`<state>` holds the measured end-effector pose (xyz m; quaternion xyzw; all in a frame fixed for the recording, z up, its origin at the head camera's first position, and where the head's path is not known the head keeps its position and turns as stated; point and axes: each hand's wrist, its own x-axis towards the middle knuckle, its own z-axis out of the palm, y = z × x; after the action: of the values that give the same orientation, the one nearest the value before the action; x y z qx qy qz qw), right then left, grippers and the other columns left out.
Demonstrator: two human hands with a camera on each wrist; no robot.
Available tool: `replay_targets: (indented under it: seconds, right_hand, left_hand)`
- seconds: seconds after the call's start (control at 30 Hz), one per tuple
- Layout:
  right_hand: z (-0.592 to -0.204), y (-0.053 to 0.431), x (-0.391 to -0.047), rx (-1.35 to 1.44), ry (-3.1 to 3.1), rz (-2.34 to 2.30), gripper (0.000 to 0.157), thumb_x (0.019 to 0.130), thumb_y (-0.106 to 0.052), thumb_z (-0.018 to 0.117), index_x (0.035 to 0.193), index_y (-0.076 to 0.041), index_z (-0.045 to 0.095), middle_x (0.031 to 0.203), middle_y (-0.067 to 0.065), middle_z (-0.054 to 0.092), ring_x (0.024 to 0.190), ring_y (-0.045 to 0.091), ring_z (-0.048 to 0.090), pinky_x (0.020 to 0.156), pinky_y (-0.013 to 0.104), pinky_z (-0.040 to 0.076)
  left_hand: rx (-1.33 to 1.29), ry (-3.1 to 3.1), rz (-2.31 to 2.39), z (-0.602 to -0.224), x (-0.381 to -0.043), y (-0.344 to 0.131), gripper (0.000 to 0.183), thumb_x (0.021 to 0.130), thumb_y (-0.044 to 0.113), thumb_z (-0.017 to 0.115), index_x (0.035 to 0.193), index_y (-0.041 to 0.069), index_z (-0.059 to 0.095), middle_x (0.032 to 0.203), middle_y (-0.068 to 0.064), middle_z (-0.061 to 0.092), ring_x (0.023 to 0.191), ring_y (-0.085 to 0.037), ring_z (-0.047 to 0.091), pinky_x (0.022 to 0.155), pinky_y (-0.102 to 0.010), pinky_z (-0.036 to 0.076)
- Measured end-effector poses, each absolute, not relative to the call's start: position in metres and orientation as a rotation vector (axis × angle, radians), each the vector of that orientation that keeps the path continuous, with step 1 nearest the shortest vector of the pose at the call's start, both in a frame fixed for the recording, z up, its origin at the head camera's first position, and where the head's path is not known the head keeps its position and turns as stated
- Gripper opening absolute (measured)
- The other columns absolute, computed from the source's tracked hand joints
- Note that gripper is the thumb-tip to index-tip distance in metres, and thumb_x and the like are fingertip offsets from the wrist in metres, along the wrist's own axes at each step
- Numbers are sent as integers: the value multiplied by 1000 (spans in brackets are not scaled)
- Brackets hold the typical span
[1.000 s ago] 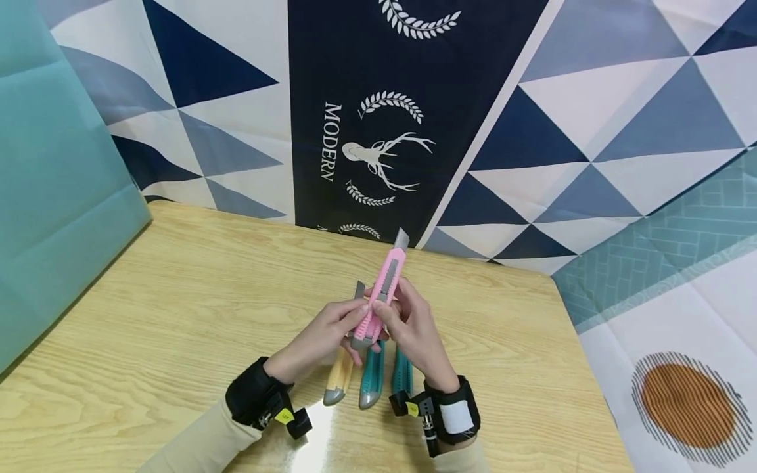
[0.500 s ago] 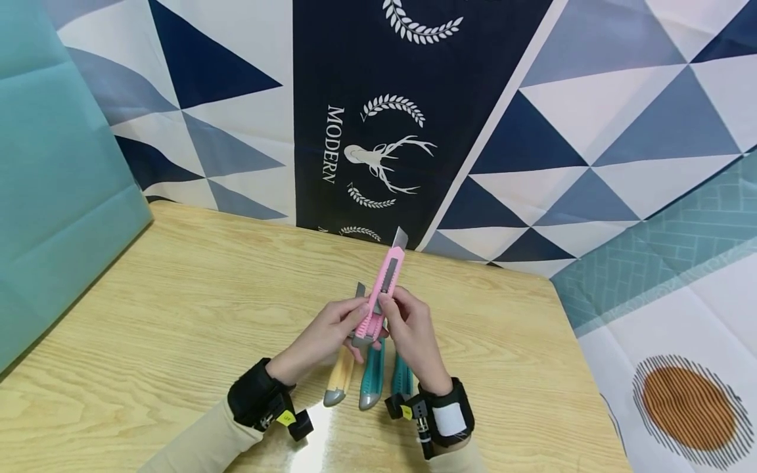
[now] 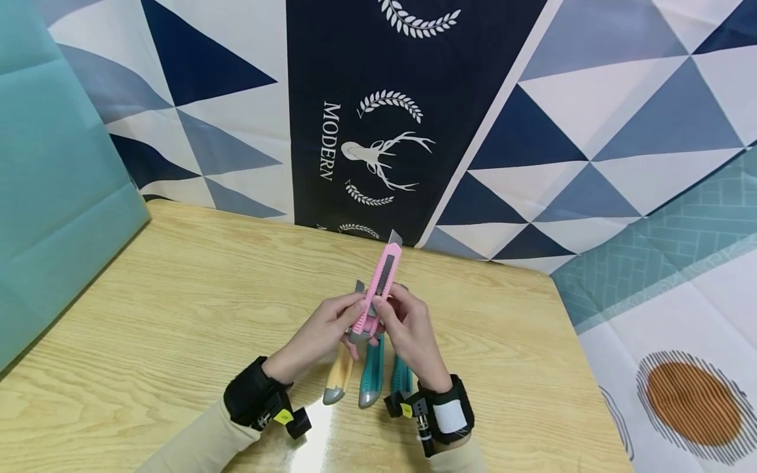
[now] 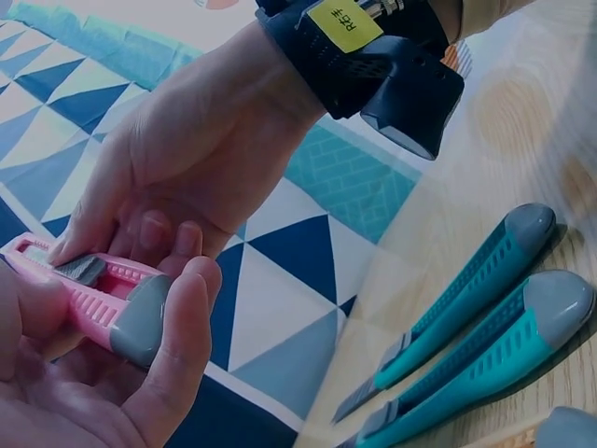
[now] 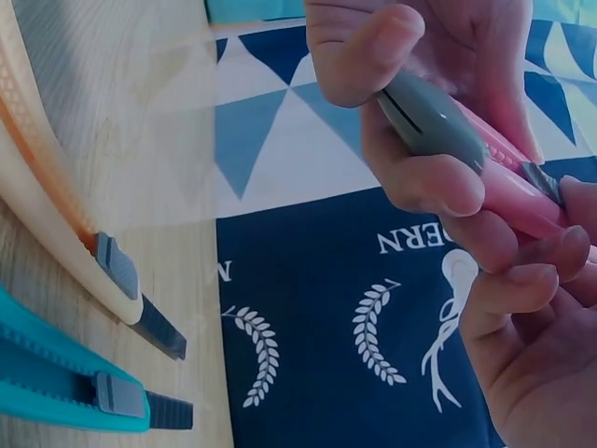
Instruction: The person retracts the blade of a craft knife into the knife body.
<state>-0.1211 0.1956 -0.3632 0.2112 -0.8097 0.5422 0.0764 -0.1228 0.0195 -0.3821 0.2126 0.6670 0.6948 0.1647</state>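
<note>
Above the table, a pink box cutter points away from me, with a short length of blade out at its far end. My left hand grips its rear part, where the grey end cap shows in the left wrist view. My right hand holds it from the other side, thumb pressed at the grey slider. Beneath the hands lie a yellow box cutter and two teal ones, the middle teal cutter and the right teal cutter, partly hidden by the right hand and wrist.
The wooden table runs back to a patterned cloth backdrop. A turquoise panel stands along the left edge. In the right wrist view, blades stick out of the yellow cutter and a teal cutter.
Less of the pink box cutter's blade sticks out now, and the right thumb and slider sit further back along the body. The cutters on the table have stayed in place.
</note>
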Motion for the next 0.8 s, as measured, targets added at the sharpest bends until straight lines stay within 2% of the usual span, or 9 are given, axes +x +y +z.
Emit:
replay_targets:
  seconds: [0.27, 0.5, 0.7, 0.8]
  right_hand:
    - [-364, 195, -120, 640, -2431, 1619, 20, 100, -9, 56, 116, -1, 65, 76, 15, 61, 58, 20, 53, 51, 20, 47]
    - [-366, 194, -121, 676, -2438, 1594, 21, 99, -7, 56, 119, -2, 63, 79, 14, 63, 61, 7, 53, 53, 20, 48]
    - [-360, 195, -120, 676, -2454, 1563, 21, 99, -9, 57, 119, -3, 63, 75, 13, 61, 57, 13, 51, 50, 19, 43]
    - [-358, 197, -120, 682, -2448, 1559, 21, 99, -7, 57, 118, -2, 63, 72, 13, 60, 55, 11, 48, 47, 19, 40]
  left_hand:
    - [584, 1918, 1984, -381, -122, 19, 42, 108, 29, 37, 139, 6, 53, 100, -29, 68, 72, -14, 69, 60, -58, 57]
    - [556, 1924, 1994, -380, -122, 19, 41, 108, 26, 37, 140, 6, 52, 99, -28, 67, 68, -13, 67, 61, -57, 57]
    - [562, 1887, 2017, -380, -123, 18, 40, 108, 25, 38, 137, 3, 55, 106, -28, 67, 73, -14, 71, 66, -62, 56]
    - [571, 1864, 2022, -381, -123, 17, 41, 108, 27, 38, 132, 0, 58, 104, -29, 69, 78, -16, 74, 67, -59, 58]
